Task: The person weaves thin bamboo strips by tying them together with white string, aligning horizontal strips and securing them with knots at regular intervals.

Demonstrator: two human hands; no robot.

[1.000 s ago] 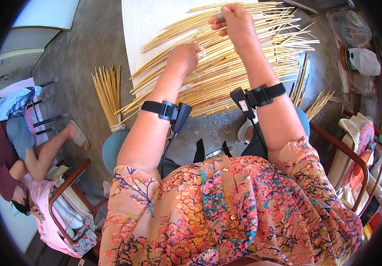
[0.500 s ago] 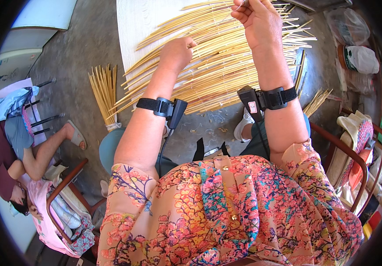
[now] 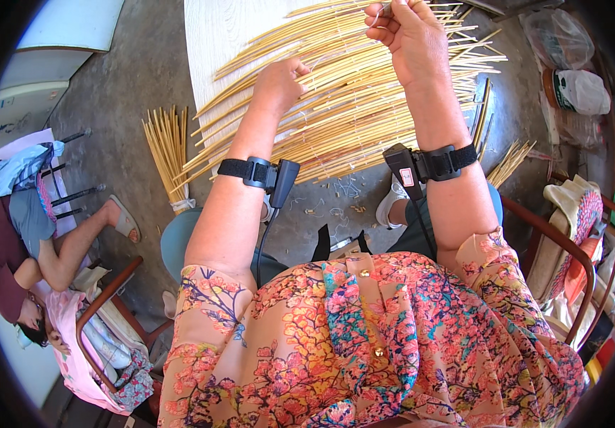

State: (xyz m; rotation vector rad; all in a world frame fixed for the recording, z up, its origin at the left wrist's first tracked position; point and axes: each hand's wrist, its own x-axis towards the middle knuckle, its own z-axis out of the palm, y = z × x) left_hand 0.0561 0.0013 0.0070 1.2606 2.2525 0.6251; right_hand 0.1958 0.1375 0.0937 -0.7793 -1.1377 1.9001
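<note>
A mat of thin straw-coloured stalks [image 3: 350,107] lies across a white board [image 3: 214,28], its stalks tied in rows with pale thread. Over the left part of the mat, my left hand [image 3: 279,84] is closed at the stalks. A bit of white thread shows by its fingertips, but what the fingers hold is mostly hidden. Raised above the far right part of the mat, my right hand [image 3: 418,46] pinches a white thread [image 3: 377,14] between thumb and fingers. A small greyish thing at those fingertips is too small to make out.
A tied bundle of stalks [image 3: 166,150] stands at left; another bundle [image 3: 510,162] is at right. Thread scraps [image 3: 346,189] litter the floor. Armchairs flank me, one with a red-brown armrest [image 3: 546,232]. At far left a person [image 3: 11,257] sits low.
My right hand has shifted slightly left, with the thread between its fingers. My left hand stays at about the same spot, its thumb and fingers turned a little.
</note>
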